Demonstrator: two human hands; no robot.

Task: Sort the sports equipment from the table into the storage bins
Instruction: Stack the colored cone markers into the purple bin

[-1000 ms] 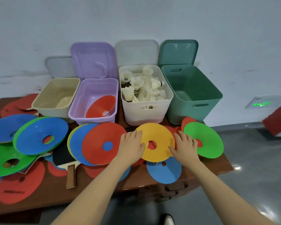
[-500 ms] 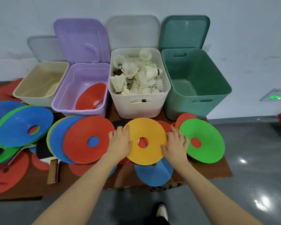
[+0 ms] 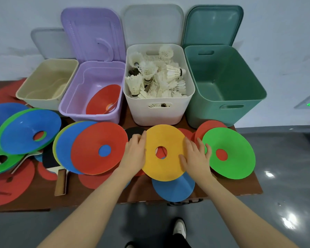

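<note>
A yellow disc cone (image 3: 166, 170) lies on the brown table (image 3: 243, 187) in front of the white bin. My left hand (image 3: 134, 154) rests flat against its left edge. My right hand (image 3: 197, 158) rests at its right edge, with the thumb lying on the yellow surface. Around it lie a red disc (image 3: 95, 138), a green disc (image 3: 238, 161) and a blue disc (image 3: 174, 191). The purple bin (image 3: 89, 114) holds one red disc (image 3: 102, 99). The white bin (image 3: 157, 113) is full of shuttlecocks (image 3: 156, 77).
A beige bin (image 3: 41, 102) stands far left and a green bin (image 3: 222, 113) far right, with lids leaning on the wall behind. More blue, green and red discs (image 3: 25, 129) pile at the left. A table tennis paddle (image 3: 61, 181) lies partly under them.
The view has moved closer to the bins. Both hands stay at the sides of the yellow disc, and no object has visibly shifted.
</note>
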